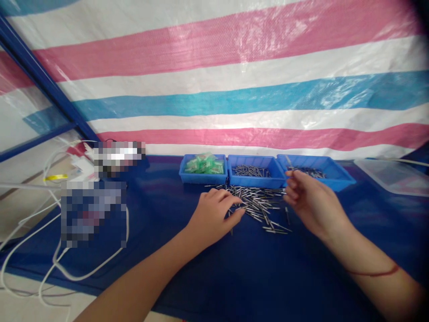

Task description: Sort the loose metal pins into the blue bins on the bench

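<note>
A loose pile of slim metal pins (256,201), shaped like blind rivets, lies on the blue table. My left hand (214,214) rests at the pile's left side, its thumb and forefinger apart and pointing at the pins. Pinched between the thumb and fingers of my right hand (311,201) is a thin metal pin (288,160), its tip showing above the fingertips. That hand is in front of the right blue bin (338,175), which has similar pins inside and is partly hidden. The middle blue bin (256,182) holds more metal pins.
The left blue bin (203,179) contains small green packets (205,164). A clear plastic lid or tray (395,179) lies at the right. White cables (90,275) loop over the table's left side near blurred items. A striped plastic sheet (234,103) hangs behind the table (261,277).
</note>
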`<state>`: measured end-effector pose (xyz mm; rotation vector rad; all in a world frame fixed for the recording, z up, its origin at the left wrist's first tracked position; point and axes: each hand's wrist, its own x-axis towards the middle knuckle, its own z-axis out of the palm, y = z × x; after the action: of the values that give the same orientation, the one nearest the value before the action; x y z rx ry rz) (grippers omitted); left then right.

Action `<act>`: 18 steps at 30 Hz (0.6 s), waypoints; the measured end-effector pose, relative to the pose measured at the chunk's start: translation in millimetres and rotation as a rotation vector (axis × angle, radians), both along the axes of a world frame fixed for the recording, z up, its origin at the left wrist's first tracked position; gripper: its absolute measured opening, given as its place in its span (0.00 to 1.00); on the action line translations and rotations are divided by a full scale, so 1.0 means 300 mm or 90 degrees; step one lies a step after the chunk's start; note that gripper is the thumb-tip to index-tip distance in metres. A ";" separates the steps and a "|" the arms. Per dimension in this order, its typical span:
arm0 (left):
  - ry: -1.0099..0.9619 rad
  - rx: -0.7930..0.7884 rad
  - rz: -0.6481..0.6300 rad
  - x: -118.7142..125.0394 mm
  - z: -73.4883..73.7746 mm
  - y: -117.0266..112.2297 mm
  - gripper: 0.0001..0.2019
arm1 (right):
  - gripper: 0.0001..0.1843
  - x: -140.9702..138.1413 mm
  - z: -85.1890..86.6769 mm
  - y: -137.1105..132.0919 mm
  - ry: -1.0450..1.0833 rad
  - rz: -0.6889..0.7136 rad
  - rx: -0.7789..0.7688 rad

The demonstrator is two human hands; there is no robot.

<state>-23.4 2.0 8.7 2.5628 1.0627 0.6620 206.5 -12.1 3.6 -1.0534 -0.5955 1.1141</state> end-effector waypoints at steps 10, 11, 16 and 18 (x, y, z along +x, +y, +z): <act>0.145 0.050 -0.028 0.005 -0.051 -0.004 0.09 | 0.13 0.081 0.015 0.022 0.146 0.053 -0.077; 0.143 0.057 -0.027 0.007 -0.054 -0.003 0.09 | 0.13 0.060 0.015 0.017 0.142 0.072 -0.080; 0.146 0.094 -0.017 0.016 -0.057 -0.002 0.10 | 0.13 -0.025 0.013 -0.010 0.031 0.144 -0.075; 0.118 0.097 -0.009 0.017 -0.050 -0.001 0.10 | 0.13 -0.045 0.012 -0.022 -0.088 0.160 -0.065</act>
<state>-18.2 1.7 -6.4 2.8057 1.0884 0.5296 193.0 -18.5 7.2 -1.1733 -0.8052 1.3082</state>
